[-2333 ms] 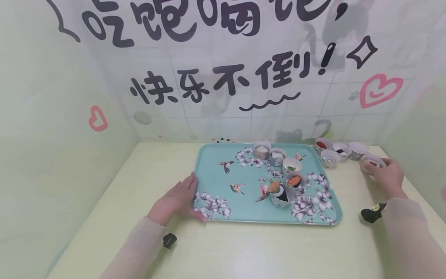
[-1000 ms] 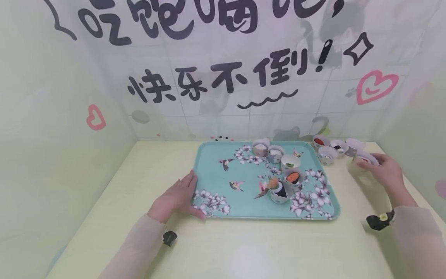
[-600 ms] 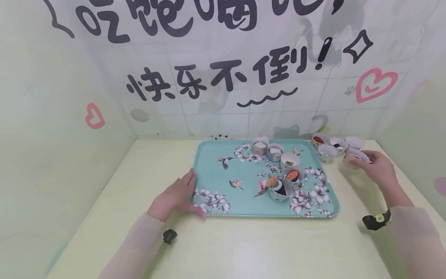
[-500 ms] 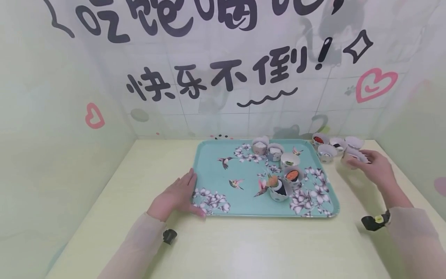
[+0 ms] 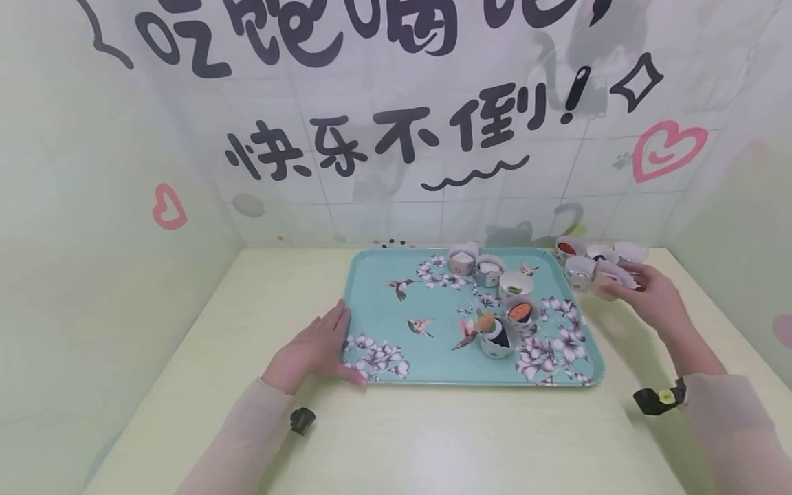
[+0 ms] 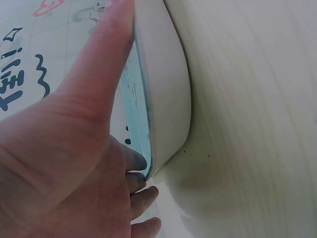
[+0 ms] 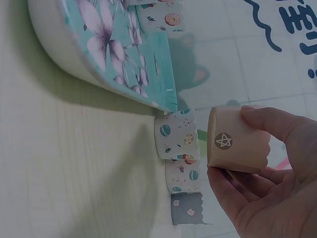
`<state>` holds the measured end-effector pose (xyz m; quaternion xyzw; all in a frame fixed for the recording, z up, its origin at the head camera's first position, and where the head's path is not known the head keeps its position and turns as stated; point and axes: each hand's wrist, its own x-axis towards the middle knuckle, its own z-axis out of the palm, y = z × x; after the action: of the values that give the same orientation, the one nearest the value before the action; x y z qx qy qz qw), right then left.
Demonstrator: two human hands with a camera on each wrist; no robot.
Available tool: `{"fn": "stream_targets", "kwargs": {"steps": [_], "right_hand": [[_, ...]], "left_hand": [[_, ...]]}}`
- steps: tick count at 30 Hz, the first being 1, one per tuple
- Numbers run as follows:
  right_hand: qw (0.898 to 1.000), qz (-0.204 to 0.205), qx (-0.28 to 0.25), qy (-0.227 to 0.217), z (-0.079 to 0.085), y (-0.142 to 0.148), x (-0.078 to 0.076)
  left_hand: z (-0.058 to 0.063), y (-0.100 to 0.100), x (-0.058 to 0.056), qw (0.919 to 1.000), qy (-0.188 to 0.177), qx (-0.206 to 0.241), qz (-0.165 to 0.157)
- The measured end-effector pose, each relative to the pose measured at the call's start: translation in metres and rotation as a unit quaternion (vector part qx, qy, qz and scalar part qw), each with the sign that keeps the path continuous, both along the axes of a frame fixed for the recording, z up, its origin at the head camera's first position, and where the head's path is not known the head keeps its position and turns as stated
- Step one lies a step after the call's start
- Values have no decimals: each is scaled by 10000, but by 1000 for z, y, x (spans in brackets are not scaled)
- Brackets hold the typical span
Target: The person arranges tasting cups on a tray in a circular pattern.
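My right hand (image 5: pixel 657 302) grips a tan paper baking cup (image 7: pixel 237 141) between thumb and fingers, with a star mark on its side. It hangs above the table, right of the tray, overlapping the other cups in the head view. Some reddish-white filling shows inside it. My left hand (image 5: pixel 312 350) rests at the left edge of a turquoise tray (image 5: pixel 383 295) printed with birds and flowers, its fingers straight along the rim and the thumb at the front corner. In the left wrist view the thumb lies along the tray's side wall (image 6: pixel 166 84).
Several paper cups with sushi-like pieces stand on the tray, among them one with an orange topping (image 5: pixel 520 313) and a fuller one (image 5: pixel 497 340) in front. Beyond the tray's back right corner are more cups, one with red filling (image 5: pixel 566 249). A wall (image 5: pixel 396 223) closes the back.
My right hand has carried the tan cup leftward from the far right, toward the tray and the cups beside it. The left hand has stayed at the tray's edge.
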<state>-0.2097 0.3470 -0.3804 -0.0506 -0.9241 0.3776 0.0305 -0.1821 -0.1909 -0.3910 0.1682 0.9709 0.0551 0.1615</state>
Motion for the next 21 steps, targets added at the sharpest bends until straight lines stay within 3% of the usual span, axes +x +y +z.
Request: {"fn": "stream_targets", "kwargs": {"steps": [14, 21], "right_hand": [[9978, 513, -157, 380, 9, -32, 2], [9953, 865, -303, 307, 13, -53, 4]], "left_hand": [[0, 0, 1, 10000, -30, 14, 40], [-1, 0, -1, 10000, -37, 7, 11]]}}
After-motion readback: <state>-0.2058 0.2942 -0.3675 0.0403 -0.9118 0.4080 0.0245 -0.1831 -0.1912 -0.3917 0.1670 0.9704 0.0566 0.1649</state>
